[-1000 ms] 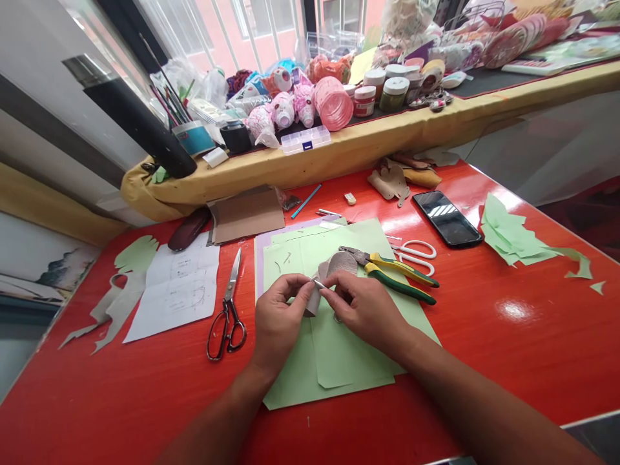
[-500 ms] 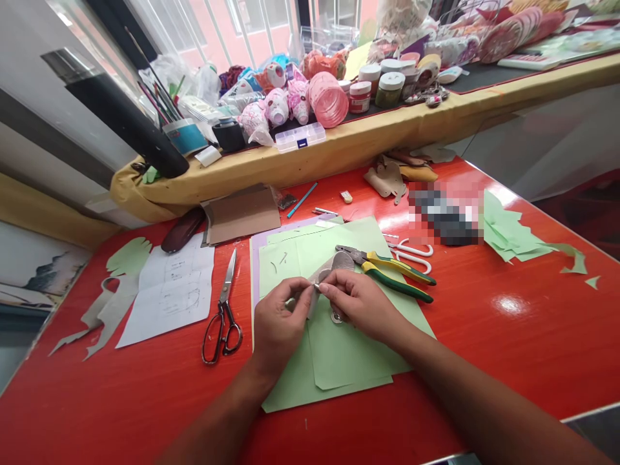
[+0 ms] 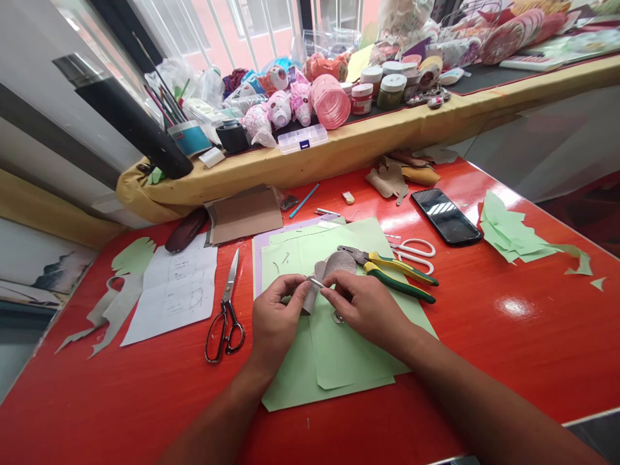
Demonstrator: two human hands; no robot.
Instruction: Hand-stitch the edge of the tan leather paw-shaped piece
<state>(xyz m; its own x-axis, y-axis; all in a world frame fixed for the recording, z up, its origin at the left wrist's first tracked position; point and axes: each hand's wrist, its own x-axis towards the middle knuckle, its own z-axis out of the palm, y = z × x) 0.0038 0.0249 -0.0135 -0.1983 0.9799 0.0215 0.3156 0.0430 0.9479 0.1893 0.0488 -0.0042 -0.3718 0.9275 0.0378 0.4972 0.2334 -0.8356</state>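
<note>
The left forearm (image 3: 217,413) and right forearm (image 3: 477,387), both bare, angle inward. The left hand (image 3: 276,313) and right hand (image 3: 364,310) nearly meet, thumbs pinched against curled forefingers.

Scissors (image 3: 227,302) and pliers (image 3: 394,281) show a craft workshop.
</note>
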